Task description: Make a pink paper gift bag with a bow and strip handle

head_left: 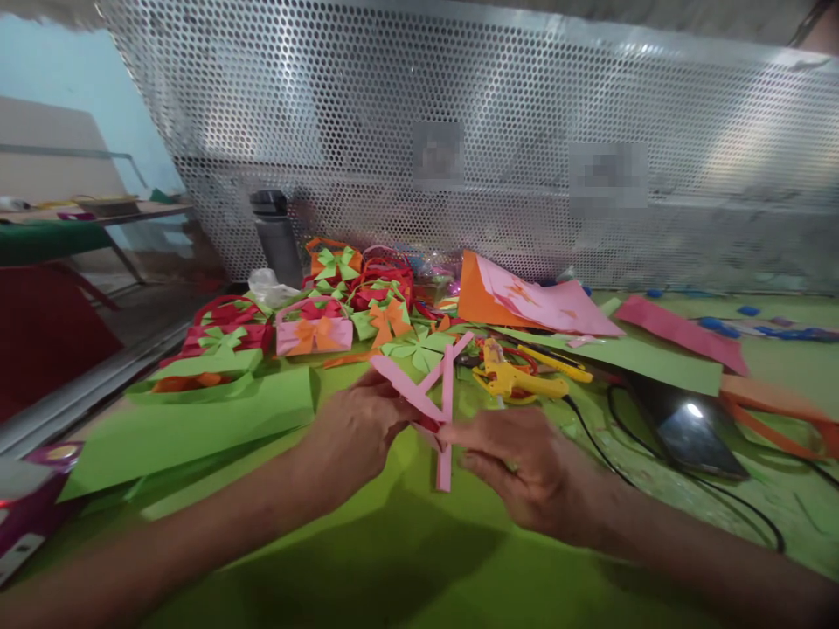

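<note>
In the middle of the head view my left hand [357,424] is closed on a folded pink paper piece [407,389], with a bit of red showing at its lower fold. My right hand [521,459] pinches the same piece at its lower right end, thumb and forefinger together. Close by are narrow pink paper strips [444,472], one upright and one slanting behind the piece; whether they are joined to it I cannot tell. Just beyond my right hand lies a yellow glue gun [515,380] with a black cord.
Small paper bags with bows [315,335] stand at the back left beside a grey bottle [278,236]. Green sheets [216,419] lie left. At the right are pink and orange sheets [544,306], a yellow cutter [557,362] and a dark phone [698,437]. A perforated metal panel [393,96] rises behind.
</note>
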Demonstrator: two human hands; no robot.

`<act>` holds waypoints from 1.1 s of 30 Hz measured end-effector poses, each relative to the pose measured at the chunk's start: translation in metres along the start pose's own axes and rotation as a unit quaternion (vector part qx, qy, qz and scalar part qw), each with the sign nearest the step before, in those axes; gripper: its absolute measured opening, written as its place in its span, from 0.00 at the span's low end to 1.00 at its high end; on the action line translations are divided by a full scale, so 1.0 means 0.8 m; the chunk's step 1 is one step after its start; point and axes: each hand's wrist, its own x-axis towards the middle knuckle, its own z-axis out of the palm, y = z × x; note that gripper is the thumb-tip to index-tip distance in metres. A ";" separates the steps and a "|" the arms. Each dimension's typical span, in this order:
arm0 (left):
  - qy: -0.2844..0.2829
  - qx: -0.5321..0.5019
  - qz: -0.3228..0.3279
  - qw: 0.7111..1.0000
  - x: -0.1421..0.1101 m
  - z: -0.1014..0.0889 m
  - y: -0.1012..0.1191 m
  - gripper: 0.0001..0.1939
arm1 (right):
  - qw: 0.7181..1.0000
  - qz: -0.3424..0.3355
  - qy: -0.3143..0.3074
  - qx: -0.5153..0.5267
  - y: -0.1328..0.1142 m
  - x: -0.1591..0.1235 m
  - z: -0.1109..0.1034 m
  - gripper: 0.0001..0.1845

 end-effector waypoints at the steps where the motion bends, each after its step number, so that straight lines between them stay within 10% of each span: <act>1: -0.012 -0.009 0.013 1.000 0.000 0.001 0.001 0.17 | 0.999 0.005 -0.027 -0.016 -0.001 -0.001 0.001 0.11; 20: -0.088 -0.070 0.066 0.992 0.002 -0.003 0.021 0.12 | 0.956 0.062 -0.209 -0.197 0.006 -0.002 0.003 0.08; 33: 0.123 0.182 0.178 0.959 -0.018 0.013 -0.009 0.11 | 0.935 -0.098 -0.101 -0.324 0.007 -0.005 0.005 0.11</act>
